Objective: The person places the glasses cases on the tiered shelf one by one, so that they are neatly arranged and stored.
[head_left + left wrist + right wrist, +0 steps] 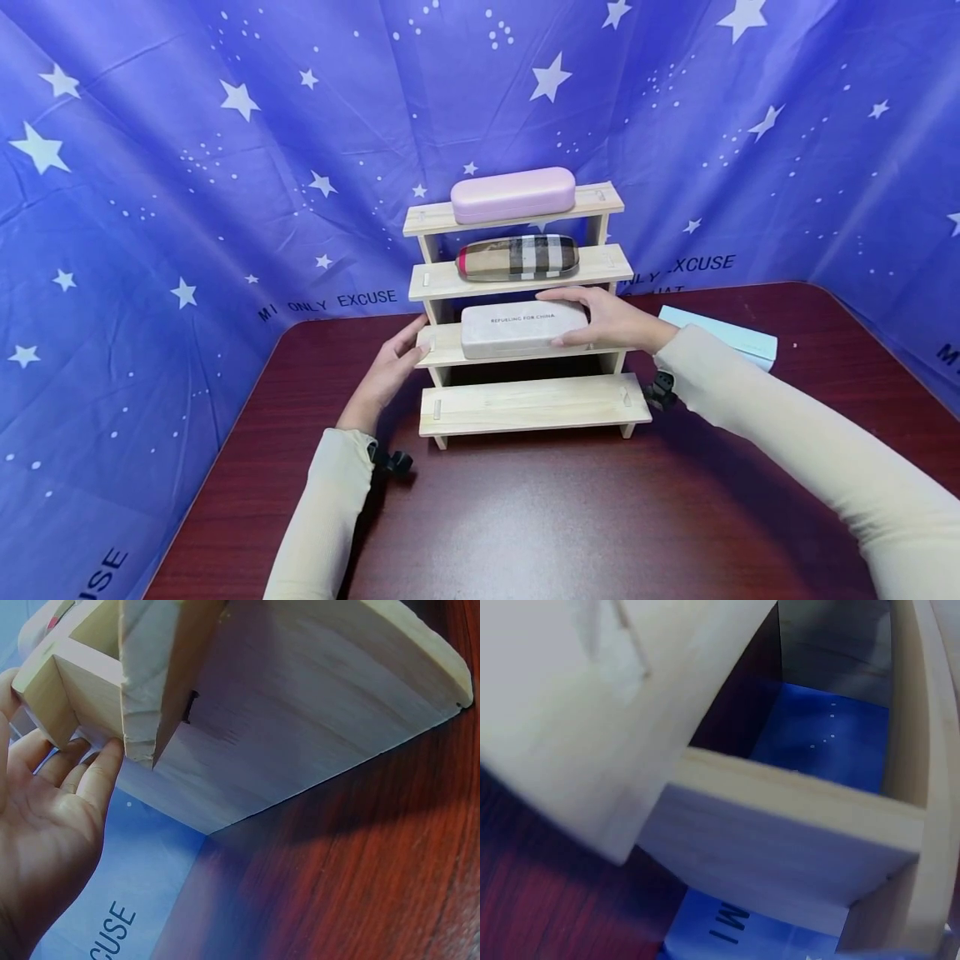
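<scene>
A wooden stepped display shelf (pixel 536 405) with stacked tiers stands on the table. On its second tier from the bottom lies a whitish glasses case (pixel 517 335) lettered "REFUELING FOR CHINA". My right hand (pixel 603 319) grips the right end of this case, thumb at the front and fingers behind. My left hand (pixel 392 360) holds the left end of the same tier; in the left wrist view its fingers (pixel 101 776) lie against the wood, with the thumb on the other side. The right wrist view shows the shelf's side, but neither the right hand nor the case.
A pink glasses case (pixel 513 196) lies on the top tier, a plaid case (pixel 517 257) on the tier below it. Behind the right forearm, a light blue case (pixel 720 335) rests on the dark red table (pixel 480 517). A blue starry curtain (pixel 420 100) hangs behind.
</scene>
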`<state>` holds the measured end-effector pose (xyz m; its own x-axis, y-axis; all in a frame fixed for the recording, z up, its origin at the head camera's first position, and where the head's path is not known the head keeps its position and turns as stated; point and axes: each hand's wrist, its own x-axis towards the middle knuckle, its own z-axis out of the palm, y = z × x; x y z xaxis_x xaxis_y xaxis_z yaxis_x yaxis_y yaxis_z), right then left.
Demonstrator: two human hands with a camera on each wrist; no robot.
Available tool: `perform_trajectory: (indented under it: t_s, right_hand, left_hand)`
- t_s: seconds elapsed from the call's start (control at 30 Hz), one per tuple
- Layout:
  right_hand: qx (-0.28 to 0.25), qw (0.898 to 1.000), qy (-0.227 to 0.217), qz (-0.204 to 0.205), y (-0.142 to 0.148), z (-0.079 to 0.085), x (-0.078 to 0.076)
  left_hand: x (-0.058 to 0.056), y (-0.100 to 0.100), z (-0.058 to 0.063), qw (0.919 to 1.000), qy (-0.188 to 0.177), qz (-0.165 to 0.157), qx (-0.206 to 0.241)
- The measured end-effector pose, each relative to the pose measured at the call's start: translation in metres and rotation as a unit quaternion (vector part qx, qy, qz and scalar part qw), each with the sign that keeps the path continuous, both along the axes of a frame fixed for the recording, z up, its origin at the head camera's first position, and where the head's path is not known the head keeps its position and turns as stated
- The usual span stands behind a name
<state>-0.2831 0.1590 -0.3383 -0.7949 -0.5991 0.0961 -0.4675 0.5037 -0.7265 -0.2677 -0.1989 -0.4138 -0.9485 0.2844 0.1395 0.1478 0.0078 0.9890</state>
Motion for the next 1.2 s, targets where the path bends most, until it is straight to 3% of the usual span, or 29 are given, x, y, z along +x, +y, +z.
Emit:
perform_trajectory:
  t_s: [0.13,0.37,0.53,0.77,1.03,1.2]
  right_hand:
    - [0.003,1.0,0.013,-0.008,0.01,-0.002,0.006]
    - [-0.076,0.997,-0.025,0.0,0.042,-0.005,0.018]
    - [-0.112,0.994,-0.006,-0.015,0.076,-0.006,0.03]
    - [-0.149,0.984,0.036,-0.092,0.128,-0.015,0.043]
    - [-0.091,0.979,0.044,-0.174,0.183,-0.043,0.042]
    - [-0.068,0.973,0.024,-0.221,0.209,-0.06,0.04]
  left_hand:
    - [0.0,-0.001,0.0,1.0,0.0,-0.002,-0.004]
    - [0.001,-0.002,0.001,1.0,0.003,0.0,-0.007]
    - [0.001,-0.002,0.001,1.0,0.001,0.002,-0.007]
    - [0.001,-0.002,0.002,1.0,0.003,0.001,-0.005]
    - [0.0,-0.002,0.001,1.0,0.001,0.002,-0.008]
    - [-0.002,-0.001,-0.001,1.0,0.004,0.0,-0.009]
